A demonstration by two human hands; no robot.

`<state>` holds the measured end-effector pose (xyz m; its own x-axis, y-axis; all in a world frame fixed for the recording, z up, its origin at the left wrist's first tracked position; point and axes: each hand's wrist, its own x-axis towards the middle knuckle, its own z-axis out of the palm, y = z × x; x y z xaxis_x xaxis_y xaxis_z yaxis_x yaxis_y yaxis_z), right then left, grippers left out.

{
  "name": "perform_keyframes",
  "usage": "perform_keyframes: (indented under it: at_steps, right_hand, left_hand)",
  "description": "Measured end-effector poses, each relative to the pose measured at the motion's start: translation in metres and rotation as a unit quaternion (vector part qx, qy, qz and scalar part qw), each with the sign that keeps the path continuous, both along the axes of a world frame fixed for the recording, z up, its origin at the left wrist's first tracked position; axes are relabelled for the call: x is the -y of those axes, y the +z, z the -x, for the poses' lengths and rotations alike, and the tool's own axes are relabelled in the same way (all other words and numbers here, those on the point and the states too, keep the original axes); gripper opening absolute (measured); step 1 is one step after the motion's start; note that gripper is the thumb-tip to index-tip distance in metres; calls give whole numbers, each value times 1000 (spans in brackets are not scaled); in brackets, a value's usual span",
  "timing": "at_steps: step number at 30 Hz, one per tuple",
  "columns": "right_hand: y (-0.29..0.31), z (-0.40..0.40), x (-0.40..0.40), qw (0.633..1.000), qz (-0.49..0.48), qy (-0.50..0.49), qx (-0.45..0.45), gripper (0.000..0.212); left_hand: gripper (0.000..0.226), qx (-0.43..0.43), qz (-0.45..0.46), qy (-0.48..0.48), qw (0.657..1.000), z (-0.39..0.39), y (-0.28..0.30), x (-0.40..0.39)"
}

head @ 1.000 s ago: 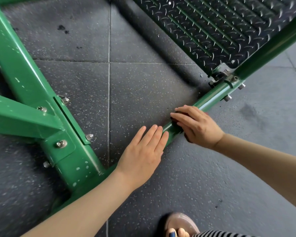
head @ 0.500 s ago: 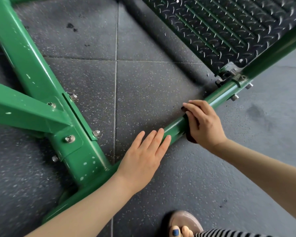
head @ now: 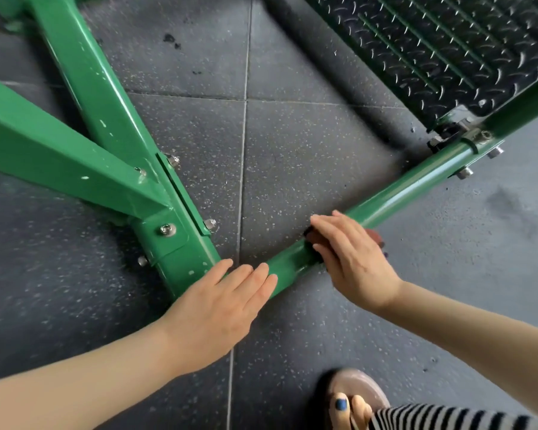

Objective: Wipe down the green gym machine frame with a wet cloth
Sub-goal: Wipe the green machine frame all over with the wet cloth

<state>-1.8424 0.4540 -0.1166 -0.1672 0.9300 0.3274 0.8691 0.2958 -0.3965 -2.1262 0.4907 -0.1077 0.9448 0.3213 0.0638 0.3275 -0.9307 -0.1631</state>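
A green gym machine frame [head: 112,113] runs along the floor, with a low green bar [head: 410,187] slanting from lower left to upper right. My left hand [head: 221,308] lies flat on the bar's lower end, fingers straight, beside the bolted joint. My right hand [head: 351,259] presses a dark reddish cloth [head: 374,234] onto the bar, fingers stretched over it. The cloth is mostly hidden under the hand; only its edges show.
A black diamond-plate footplate [head: 432,48] fills the upper right, hinged to the bar by a bolted bracket [head: 460,131]. Dark speckled rubber floor tiles [head: 295,156] lie beneath. A foot in a sandal [head: 351,398] stands at the bottom edge, next to striped fabric [head: 448,418].
My right hand has slid the cloth down the bar toward my left hand, and its fingers have flattened from a wrapped grip. The view has shifted, bringing the joint nearer the middle.
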Motion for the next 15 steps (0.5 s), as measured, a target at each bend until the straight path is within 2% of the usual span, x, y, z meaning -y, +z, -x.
perform_keyframes:
  at_steps: [3,4,8,9,12,15]
  right_hand:
    - [0,13,0,991,9,127,39,33]
    - [2,9,-3,991,12,126,45,33]
    - [12,8,-12,1000,8,-5,1,32]
    - [11,21,-9,1000,7,0,5,31]
    - [4,66,7,991,5,131,13,29]
    - [5,72,3,967,7,248,56,31]
  left_hand:
    - [61,-14,2,-15,1000,23,7,0]
    - [63,-19,6,-17,1000,31,8,1]
    - [67,-20,6,-1,1000,52,7,8]
    - [68,-18,6,6,1000,55,7,11]
    - [68,-12,5,26,1000,59,4,15]
    - [67,0,12,44,999,65,1,18]
